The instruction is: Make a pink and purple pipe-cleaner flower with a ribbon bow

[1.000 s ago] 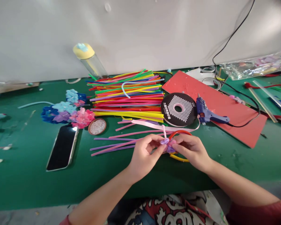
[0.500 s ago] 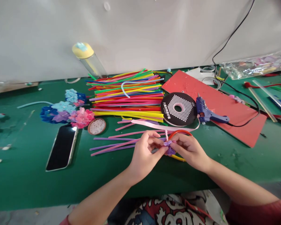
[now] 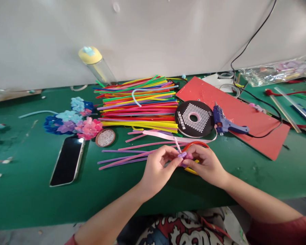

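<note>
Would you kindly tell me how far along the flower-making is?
Done: finished flowers lie beside the phone. In hand: left hand and right hand pinch a small purple flower. Left, seemingly: many straight pipe cleaners piled behind.

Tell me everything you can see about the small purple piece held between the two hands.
The small purple piece looks like soft, fuzzy pipe-cleaner material, purple with pink. The left hand and right hand pinch it together above the green table. A thin pink stem rises from it, tilted. Fingers hide most of its shape.
</note>
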Demonstrator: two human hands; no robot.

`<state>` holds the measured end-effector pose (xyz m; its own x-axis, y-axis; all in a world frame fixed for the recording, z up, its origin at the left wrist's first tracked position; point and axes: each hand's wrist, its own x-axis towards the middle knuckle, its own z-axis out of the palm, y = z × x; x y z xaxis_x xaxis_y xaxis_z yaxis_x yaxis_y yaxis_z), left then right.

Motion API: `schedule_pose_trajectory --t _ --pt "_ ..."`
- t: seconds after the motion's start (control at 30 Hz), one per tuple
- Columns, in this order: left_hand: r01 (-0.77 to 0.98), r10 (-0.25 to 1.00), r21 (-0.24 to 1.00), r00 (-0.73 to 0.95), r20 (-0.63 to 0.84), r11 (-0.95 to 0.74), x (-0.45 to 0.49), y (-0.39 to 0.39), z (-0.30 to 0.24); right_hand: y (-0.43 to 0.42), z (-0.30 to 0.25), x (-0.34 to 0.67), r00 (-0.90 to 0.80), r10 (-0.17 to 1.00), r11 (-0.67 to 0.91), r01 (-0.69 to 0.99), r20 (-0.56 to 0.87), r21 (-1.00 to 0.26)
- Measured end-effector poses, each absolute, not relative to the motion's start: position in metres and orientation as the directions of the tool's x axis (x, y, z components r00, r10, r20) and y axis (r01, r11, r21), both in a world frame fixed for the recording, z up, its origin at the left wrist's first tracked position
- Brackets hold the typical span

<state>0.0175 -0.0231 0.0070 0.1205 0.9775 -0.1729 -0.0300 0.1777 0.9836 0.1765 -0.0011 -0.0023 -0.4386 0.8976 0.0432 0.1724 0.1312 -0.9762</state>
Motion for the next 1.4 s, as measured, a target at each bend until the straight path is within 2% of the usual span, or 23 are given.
schedule_pose_trajectory --t 0.17,0.33,0.43,0.53,0.6,0.7,0.77,0.83,0.9,0.97,1.0,1.07,1.13,1.2,1.27,1.33,1.4 --pt "0.155 0.992 0.987 0.117 -0.050 0.032 0.016 -0.025 0.003 -0.003 -0.005 0.175 -0.376 0.912 0.295 0.318 0.166 -0.901" --pt "0.232 0.988 0.966 0.128 0.086 -0.114 0.014 -0.025 0.003 -0.005 -0.003 0.175 -0.384 0.868 0.446 0.323 0.316 -0.835" --pt "0.219 0.977 0.961 0.169 0.132 -0.168 0.015 -0.024 0.005 -0.005 -0.002 0.176 -0.395 0.854 0.471 0.312 0.338 -0.825" --pt "0.233 0.953 0.940 0.231 0.196 -0.250 0.014 -0.023 0.007 -0.004 -0.001 0.179 -0.390 0.872 0.417 0.275 0.296 -0.866" --pt "0.297 0.914 0.874 0.255 0.315 -0.385 0.013 -0.022 0.007 -0.002 0.000 0.182 -0.394 0.891 0.315 0.183 0.224 -0.931" --pt "0.458 0.806 0.665 0.285 0.519 -0.590 0.011 -0.021 0.004 -0.001 0.002 0.185 -0.470 0.873 0.126 -0.040 0.130 -0.991" --pt "0.548 0.743 0.524 0.322 0.587 -0.652 0.010 -0.022 0.000 -0.001 0.003 0.185 -0.548 0.831 0.017 -0.138 0.090 -0.990" --pt "0.593 0.705 0.437 0.348 0.618 -0.676 0.009 -0.023 -0.002 -0.003 0.002 0.186 -0.611 0.790 -0.045 -0.147 0.055 -0.988" --pt "0.606 0.686 0.409 0.337 0.645 -0.682 0.010 -0.024 -0.003 -0.004 0.002 0.186 -0.648 0.760 -0.019 -0.091 0.045 -0.996" --pt "0.612 0.688 0.426 0.283 0.669 -0.666 0.010 -0.024 -0.002 -0.002 0.001 0.189 -0.644 0.760 0.145 0.030 0.092 -0.989" --pt "0.616 0.696 0.444 0.249 0.673 -0.651 0.010 -0.023 0.000 0.001 0.001 0.191 -0.614 0.777 0.270 0.126 0.139 -0.955" --pt "0.628 0.721 0.480 0.194 0.665 -0.612 0.010 -0.021 0.002 0.010 0.001 0.198 -0.492 0.826 0.492 0.390 0.276 -0.778" --pt "0.642 0.737 0.497 0.163 0.657 -0.584 0.008 -0.018 0.004 0.022 0.001 0.209 -0.321 0.847 0.519 0.674 0.424 -0.525" --pt "0.659 0.733 0.487 0.147 0.664 -0.573 0.006 -0.015 0.003 0.034 0.001 0.224 -0.212 0.848 0.401 0.855 0.486 -0.328" --pt "0.678 0.720 0.464 0.140 0.680 -0.570 0.005 -0.013 0.001 0.043 0.001 0.240 -0.138 0.880 0.246 0.951 0.455 -0.189" --pt "0.697 0.718 0.446 0.143 0.681 -0.562 0.003 -0.012 -0.001 0.049 0.001 0.255 -0.029 0.932 0.064 0.994 0.362 -0.085" --pt "0.708 0.728 0.441 0.151 0.669 -0.552 0.001 -0.011 -0.003 0.053 0.000 0.266 0.049 0.970 -0.046 0.999 0.237 -0.017"
